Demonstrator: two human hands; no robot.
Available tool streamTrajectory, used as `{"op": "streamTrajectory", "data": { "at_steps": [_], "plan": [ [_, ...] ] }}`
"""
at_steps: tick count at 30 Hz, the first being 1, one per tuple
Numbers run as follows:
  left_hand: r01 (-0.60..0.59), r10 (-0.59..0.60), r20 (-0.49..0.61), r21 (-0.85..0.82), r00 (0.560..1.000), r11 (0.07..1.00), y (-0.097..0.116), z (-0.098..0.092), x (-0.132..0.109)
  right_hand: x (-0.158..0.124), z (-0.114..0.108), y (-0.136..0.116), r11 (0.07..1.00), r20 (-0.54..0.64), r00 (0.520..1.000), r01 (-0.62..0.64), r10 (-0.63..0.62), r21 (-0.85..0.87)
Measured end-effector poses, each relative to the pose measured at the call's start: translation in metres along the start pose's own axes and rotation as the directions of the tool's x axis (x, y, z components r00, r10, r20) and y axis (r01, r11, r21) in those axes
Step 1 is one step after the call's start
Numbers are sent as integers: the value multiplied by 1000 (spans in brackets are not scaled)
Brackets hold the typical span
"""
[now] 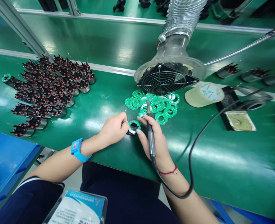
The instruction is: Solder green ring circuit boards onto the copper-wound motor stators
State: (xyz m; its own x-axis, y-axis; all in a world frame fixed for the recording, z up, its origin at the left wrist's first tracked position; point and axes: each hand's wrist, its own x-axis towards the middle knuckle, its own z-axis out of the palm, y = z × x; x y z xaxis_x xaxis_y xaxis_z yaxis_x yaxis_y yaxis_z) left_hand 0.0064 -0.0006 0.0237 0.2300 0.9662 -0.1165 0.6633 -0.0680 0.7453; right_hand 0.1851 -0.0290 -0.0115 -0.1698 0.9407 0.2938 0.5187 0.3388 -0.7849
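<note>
A ring-shaped green circuit board sits on top of a motor stator, mostly hidden beneath it, near the front of the bench. My left hand is closed at the board's left side, fingertips curled inward; whatever they pinch is hidden. A soldering iron lies across my right hand, held in its fingers with the tip pointing away from me. The right thumb and a fingertip reach the board's right edge. Just beyond lies a loose pile of the same green ring boards.
Many wound stators stand in rows at the left. A fume extractor fan hangs over the board pile. On the right are a tape roll and an iron stand with a sponge. The iron's black cable loops over my right forearm.
</note>
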Motion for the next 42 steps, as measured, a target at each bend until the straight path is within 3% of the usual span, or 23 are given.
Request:
{"op": "streamTrajectory", "data": {
  "at_steps": [3, 7, 10, 15, 20, 22, 25, 30, 34, 38, 42],
  "plan": [
    [-88, 88, -2, -87, 996, 992, -6, -2, -2, -1, 1, 0, 999, -18, 999, -42, 42, 21],
    [-302, 297, 84, 54, 951, 952, -10, 3, -8, -4, 3, -3, 999, -62, 997, -48, 48, -7],
    [-327, 318, 80, 151, 945, 933, -11, 12, -10, -6, 5, -6, 996, -122, 992, -44, 35, -72],
    [-368, 358, 88, 152, 929, 917, -10, 13, -4, -9, 9, -5, 992, -167, 986, -23, 3, -120],
    [-441, 429, 171, 37, 887, 897, -13, 5, 3, -8, 11, -3, 996, -162, 987, 2, -16, -88],
    [-461, 461, 147, -38, 875, 887, -17, 7, 3, -7, 11, -2, 998, -115, 993, 6, -13, -64],
    [-423, 425, 20, -60, 905, 904, -23, 13, -1, -6, 12, -2, 997, -67, 998, 0, -4, -73],
    [-363, 365, -89, 45, 927, 931, -19, 20, -13, -6, 15, -3, 994, -128, 992, 8, -23, -111],
    [-225, 218, -61, -179, 974, 958, -14, 24, -18, -4, 18, -6, 986, -144, 989, 18, -42, -165],
    [-109, 137, 34, -431, 990, 896, -17, 18, -13, -4, 18, -7, 975, -137, 988, 43, -74, -216],
    [-167, 186, 25, -334, 982, 928, -20, 6, -8, -2, 4, -9, 969, -123, 985, 87, -118, -231]
  ]
}}
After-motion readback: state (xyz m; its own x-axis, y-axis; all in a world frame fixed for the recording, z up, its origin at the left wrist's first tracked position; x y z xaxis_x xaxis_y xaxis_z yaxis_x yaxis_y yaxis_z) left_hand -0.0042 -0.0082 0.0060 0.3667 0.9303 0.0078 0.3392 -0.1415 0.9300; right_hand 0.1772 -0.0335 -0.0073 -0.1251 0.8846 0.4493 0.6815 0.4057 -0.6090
